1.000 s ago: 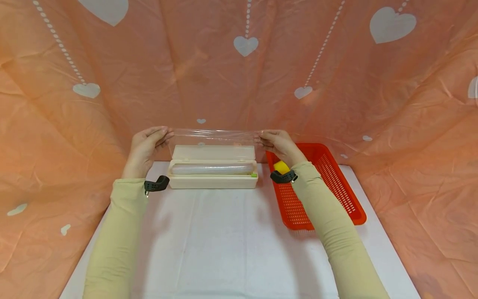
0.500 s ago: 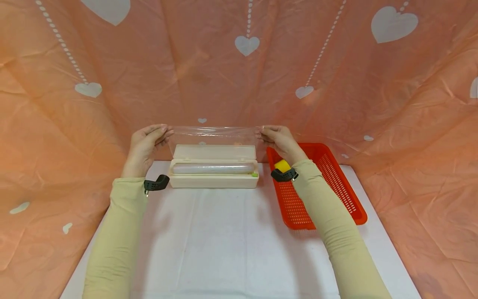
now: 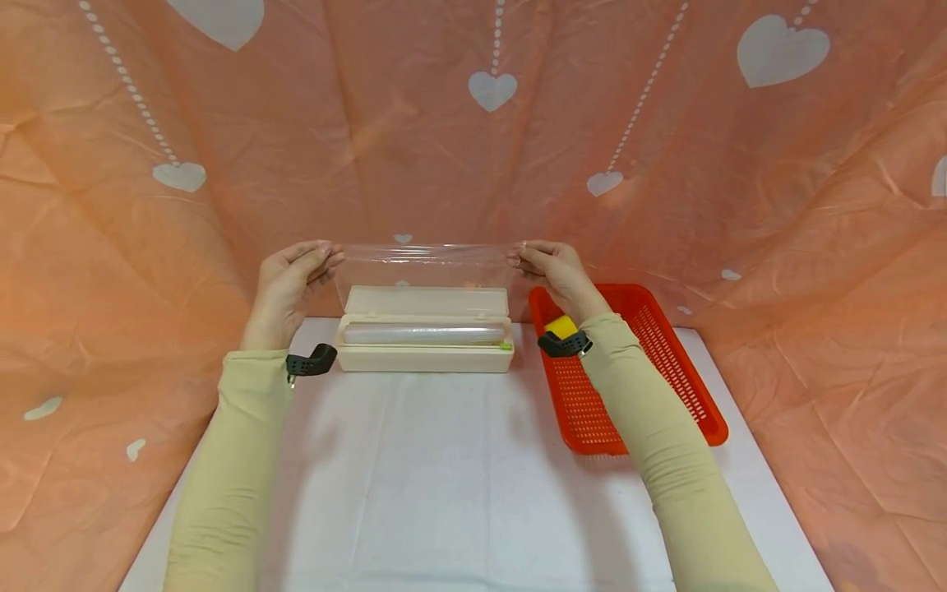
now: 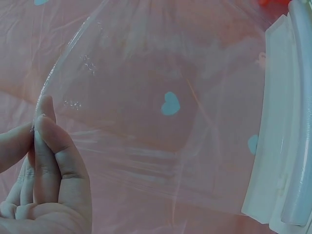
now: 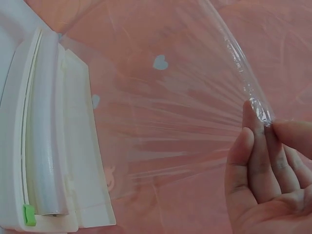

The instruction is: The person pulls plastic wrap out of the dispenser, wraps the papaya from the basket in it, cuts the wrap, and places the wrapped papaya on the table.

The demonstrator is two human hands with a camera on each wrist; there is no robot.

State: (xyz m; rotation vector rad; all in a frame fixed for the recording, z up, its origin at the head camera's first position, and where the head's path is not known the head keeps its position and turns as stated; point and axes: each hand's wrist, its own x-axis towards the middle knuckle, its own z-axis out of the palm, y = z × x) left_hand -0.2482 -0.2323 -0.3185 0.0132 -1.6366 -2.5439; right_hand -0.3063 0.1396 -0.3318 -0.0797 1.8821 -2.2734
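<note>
A sheet of clear plastic wrap [image 3: 429, 267] stretches between my two hands, above and behind its dispenser. My left hand [image 3: 287, 284] pinches one corner of its edge between thumb and fingers; the left wrist view shows the wrap [image 4: 141, 112] pulled smooth from there. The opposite corner is pinched by my right hand [image 3: 558, 278], and creases fan out from those fingertips in the right wrist view. Below lies the cream dispenser box [image 3: 425, 360], lid [image 3: 425, 300] tipped back, with the wrap roll [image 3: 422, 333] inside. A green slide cutter [image 5: 29, 215] sits at one end of its front edge.
A red plastic basket [image 3: 718, 427] stands on the white table [image 3: 429, 477] to the right, partly under my right forearm. Something yellow [image 3: 561, 327] lies in it. An orange curtain with white hearts [image 3: 444, 164] rises close behind the box and along both sides.
Both hands have risen a little, drawing the wrap higher above the box. The grip at each corner stays the same, and the box and basket have not moved.
</note>
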